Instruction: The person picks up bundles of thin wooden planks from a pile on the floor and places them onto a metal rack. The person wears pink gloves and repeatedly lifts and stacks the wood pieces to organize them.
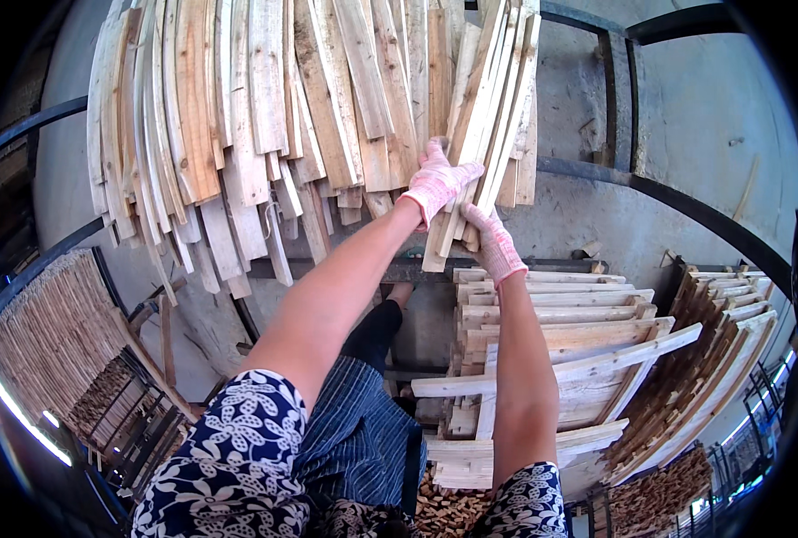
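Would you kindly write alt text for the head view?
The gloved left hand and gloved right hand hold a bundle of long wooden strips at the right side of a wider pile of boards. More stacked boards lie at lower right.

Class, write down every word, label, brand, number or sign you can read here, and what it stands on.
None can be read.
The held slats show bare wood; the pink-and-white gloves show no readable lettering.
The sleeves carry a flower pattern, not words.
The distant stacks are too small to tell.
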Motion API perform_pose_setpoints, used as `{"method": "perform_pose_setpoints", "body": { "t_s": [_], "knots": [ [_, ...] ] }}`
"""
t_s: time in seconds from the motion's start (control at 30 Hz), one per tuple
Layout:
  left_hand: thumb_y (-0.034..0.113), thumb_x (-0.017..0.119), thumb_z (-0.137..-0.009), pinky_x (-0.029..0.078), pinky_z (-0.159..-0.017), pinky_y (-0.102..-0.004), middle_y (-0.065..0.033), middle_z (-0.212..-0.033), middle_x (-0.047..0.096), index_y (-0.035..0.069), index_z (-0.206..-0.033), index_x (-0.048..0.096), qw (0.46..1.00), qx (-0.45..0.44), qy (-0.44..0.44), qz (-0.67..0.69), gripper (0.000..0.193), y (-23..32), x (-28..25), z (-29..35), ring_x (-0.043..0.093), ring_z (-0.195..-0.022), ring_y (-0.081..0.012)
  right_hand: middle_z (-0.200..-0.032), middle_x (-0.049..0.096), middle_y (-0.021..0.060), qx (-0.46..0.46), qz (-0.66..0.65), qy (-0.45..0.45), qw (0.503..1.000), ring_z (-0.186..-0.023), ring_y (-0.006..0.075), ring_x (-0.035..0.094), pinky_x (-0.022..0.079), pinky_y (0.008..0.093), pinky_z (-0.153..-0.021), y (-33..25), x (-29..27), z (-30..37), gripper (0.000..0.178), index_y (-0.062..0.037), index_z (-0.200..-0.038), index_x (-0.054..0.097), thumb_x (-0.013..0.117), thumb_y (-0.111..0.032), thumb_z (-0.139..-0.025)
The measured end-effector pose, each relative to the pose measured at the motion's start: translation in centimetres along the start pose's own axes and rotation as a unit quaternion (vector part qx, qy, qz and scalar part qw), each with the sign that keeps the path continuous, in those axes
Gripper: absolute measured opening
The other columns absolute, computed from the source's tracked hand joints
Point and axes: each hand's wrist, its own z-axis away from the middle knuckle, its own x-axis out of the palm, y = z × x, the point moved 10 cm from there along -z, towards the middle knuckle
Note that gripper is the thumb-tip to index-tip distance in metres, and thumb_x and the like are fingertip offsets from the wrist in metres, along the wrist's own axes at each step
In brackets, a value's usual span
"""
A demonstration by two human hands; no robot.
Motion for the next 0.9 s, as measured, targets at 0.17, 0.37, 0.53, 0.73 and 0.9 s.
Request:
{"method": "perform_pose_setpoints", "body": {
  "t_s": [0.17, 0.37, 0.53, 0.73, 0.9],
  "knots": [
    [0.049, 0.080, -0.082, 0.053, -0.101, -0.0419, -0.0304, -0.141, 0.051, -0.005, -0.158, 0.004, 0.974, -0.003, -0.156, 0.162, 0.120, -2.1, -2.4, 9.4, 0.055, -0.128, -0.0349, -0.115, 0.063, 0.0084, -0.062, 0.289, -0.008, 0.955, -0.097, 0.0203, 0.066, 0.058, 0.0388, -0.084, -3.5, 8.8, 11.8, 0.052, -0.0075, -0.141, 0.050, 0.066, -0.031, -0.098],
    [0.042, 0.079, -0.088, 0.055, -0.098, -0.0401, -0.0191, -0.138, 0.053, 0.002, -0.154, 0.021, 0.884, -0.088, -0.250, 0.386, 0.097, -9.9, -1.3, 25.1, 0.059, -0.123, -0.0290, -0.125, 0.064, 0.0130, 0.004, -0.103, 0.010, 0.995, -0.112, 0.0254, 0.064, 0.054, 0.0339, -0.093, 5.0, 6.5, 16.3, 0.070, -0.0015, -0.147, 0.039, 0.075, -0.019, -0.089],
    [0.026, 0.078, -0.087, 0.053, -0.100, -0.0400, -0.0197, -0.136, 0.051, 0.005, -0.154, 0.007, 0.972, -0.052, -0.193, 0.121, 0.099, -13.7, -0.2, 26.4, 0.057, -0.123, -0.0268, -0.124, 0.062, 0.0127, -0.088, 0.021, 0.090, 0.992, -0.107, 0.0220, 0.062, 0.053, 0.0339, -0.093, 1.3, 8.6, 17.4, 0.087, -0.0047, -0.153, 0.028, 0.080, -0.016, -0.084],
    [0.015, 0.079, -0.084, 0.039, -0.114, -0.0423, -0.0155, -0.151, 0.033, 0.012, -0.158, 0.000, 0.939, 0.127, -0.295, 0.121, 0.108, -8.8, 2.8, 36.1, 0.039, -0.140, -0.0250, -0.136, 0.055, 0.0128, -0.199, -0.063, 0.176, 0.962, -0.120, 0.0223, 0.057, 0.050, 0.0362, -0.101, 3.6, 5.3, 30.5, 0.096, -0.0078, -0.158, 0.021, 0.079, -0.010, -0.082],
    [0.033, 0.084, -0.079, 0.027, -0.122, -0.0391, -0.0285, -0.158, 0.029, -0.003, -0.159, 0.007, 0.856, 0.289, -0.378, -0.201, 0.116, -5.3, 12.9, 41.0, 0.031, -0.148, -0.0362, -0.133, 0.060, 0.0132, -0.303, -0.245, 0.315, 0.865, -0.120, 0.0249, 0.060, 0.052, 0.0393, -0.101, 7.3, -3.7, 42.9, 0.081, -0.0073, -0.154, 0.028, 0.073, -0.008, -0.087]
  ]
}}
